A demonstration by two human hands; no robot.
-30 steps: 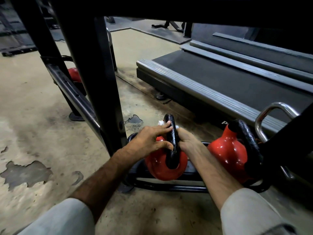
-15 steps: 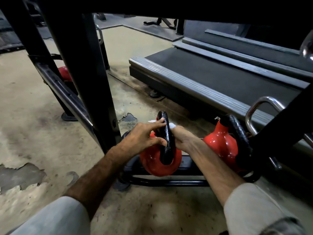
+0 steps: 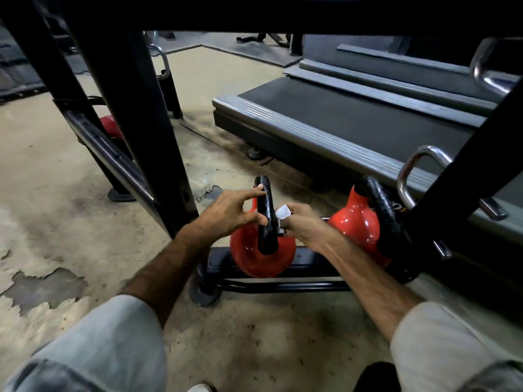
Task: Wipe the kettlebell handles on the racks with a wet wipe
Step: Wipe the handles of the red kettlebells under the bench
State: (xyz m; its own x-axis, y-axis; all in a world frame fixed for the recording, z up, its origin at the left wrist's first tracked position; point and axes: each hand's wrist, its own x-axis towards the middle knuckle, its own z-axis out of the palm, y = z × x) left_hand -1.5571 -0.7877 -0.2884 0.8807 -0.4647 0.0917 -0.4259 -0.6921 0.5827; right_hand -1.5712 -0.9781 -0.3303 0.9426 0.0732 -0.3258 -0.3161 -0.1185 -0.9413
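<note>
A red kettlebell [image 3: 250, 258] with a black handle [image 3: 267, 219] sits on the bottom rail of a black rack [image 3: 283, 285]. My left hand [image 3: 232, 212] pinches that handle from the left, forefinger on its upper part and thumb lower down. My right hand [image 3: 304, 224] holds a small white wet wipe [image 3: 283, 213] against the handle's right side. A second red kettlebell [image 3: 353, 222] with a black handle [image 3: 382, 210] stands to the right on the same rail. A third red kettlebell [image 3: 109, 127] shows partly behind the rack at the left.
Black rack uprights [image 3: 135, 123] rise just left of my hands and a shelf spans the top of the view. A treadmill deck [image 3: 353, 123] lies behind the rack. Chrome handles [image 3: 416, 171] stick out at the right. The concrete floor [image 3: 56, 222] is worn and patchy.
My right hand has slid down the handle's right side and the wipe now shows above my fingers. My left hand keeps its hold on the handle.
</note>
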